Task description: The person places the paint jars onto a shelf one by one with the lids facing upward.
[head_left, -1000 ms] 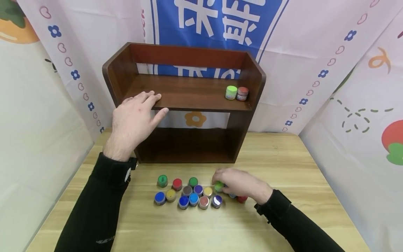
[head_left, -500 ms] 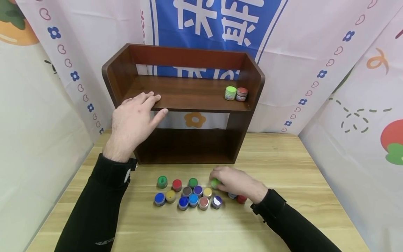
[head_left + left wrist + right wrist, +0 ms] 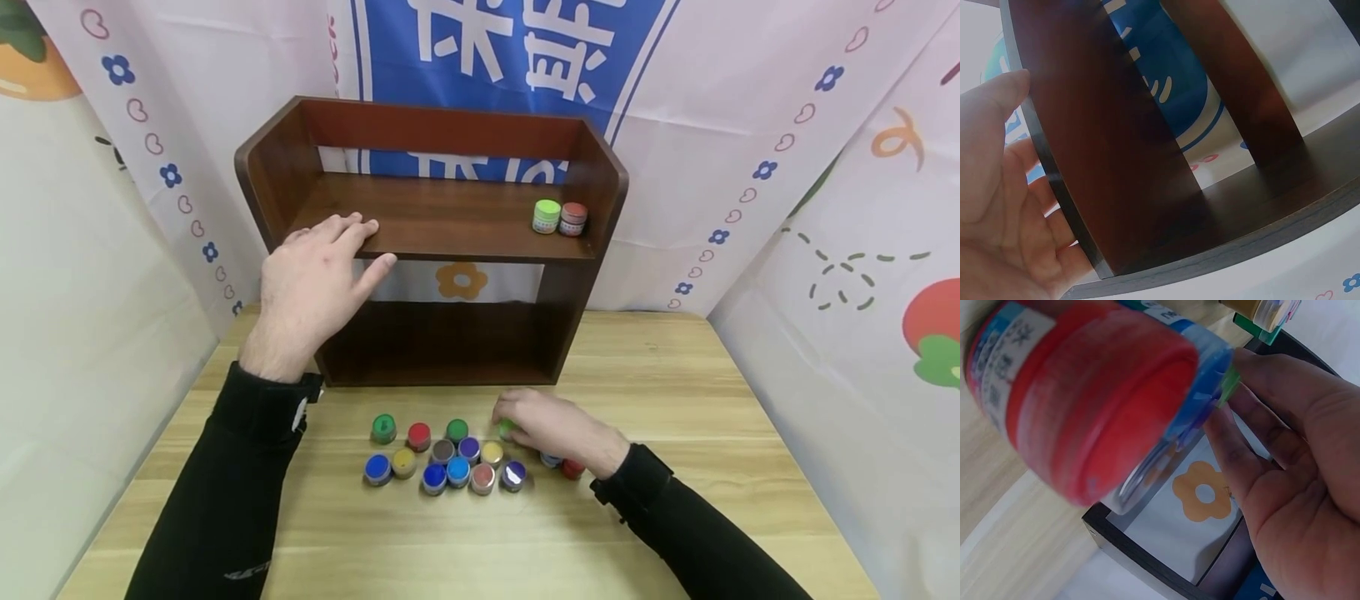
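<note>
My left hand rests on the upper board of a brown wooden shelf, fingers laid on top and thumb at the front edge. In the left wrist view, that hand's fingers pass behind the board's edge. My right hand pinches a light green-lidded paint jar, mostly hidden by the fingers. Close beside it are a yellow-lidded jar and a purple-lidded jar. A red jar looms large in the right wrist view, under the right wrist.
Several more paint jars, among them a blue one and a green one, stand on the wooden table before the shelf. On the upper board's right end stand a lime jar and a reddish-brown jar. Printed cloth hangs behind.
My right hand has shifted slightly left and away from me with the light green jar, apart from a small camera tilt. The left hand stays on the shelf.
</note>
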A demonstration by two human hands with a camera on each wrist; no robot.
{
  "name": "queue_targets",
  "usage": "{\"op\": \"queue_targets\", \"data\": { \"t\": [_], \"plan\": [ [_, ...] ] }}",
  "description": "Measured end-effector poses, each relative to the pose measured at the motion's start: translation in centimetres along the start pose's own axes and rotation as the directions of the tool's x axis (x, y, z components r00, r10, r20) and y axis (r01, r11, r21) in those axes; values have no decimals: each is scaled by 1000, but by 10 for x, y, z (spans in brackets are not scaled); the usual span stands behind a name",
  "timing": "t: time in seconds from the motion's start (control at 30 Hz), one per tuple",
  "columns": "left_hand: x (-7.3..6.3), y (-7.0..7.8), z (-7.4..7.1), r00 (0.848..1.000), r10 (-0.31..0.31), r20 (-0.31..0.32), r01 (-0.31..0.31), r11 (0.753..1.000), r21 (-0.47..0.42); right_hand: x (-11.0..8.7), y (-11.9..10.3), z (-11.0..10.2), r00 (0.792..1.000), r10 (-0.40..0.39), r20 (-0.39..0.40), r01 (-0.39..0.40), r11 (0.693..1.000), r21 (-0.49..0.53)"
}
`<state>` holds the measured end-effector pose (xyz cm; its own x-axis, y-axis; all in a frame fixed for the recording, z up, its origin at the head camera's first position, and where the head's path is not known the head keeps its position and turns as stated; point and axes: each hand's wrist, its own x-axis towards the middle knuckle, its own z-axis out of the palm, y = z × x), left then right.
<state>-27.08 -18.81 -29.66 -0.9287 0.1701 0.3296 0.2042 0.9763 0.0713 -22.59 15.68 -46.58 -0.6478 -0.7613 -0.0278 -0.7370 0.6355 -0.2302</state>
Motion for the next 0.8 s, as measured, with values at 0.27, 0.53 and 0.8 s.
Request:
{"op": "queue_targets", "data": {
  "t": [0.27,0.53,0.8],
  "plan": [
    [2,0,0,1000,-7,17,7,1000,5,-1,0,-9,1000,23,-11,-22,999,28],
    [2,0,0,1000,-8,18,8,1000,1,-4,-3,-26,999,46,-28,-43,996,76],
    [2,1,0,1000,-12,16,12,1000,5,-8,-8,-46,996,41,-76,-36,996,76]
  ]
}}
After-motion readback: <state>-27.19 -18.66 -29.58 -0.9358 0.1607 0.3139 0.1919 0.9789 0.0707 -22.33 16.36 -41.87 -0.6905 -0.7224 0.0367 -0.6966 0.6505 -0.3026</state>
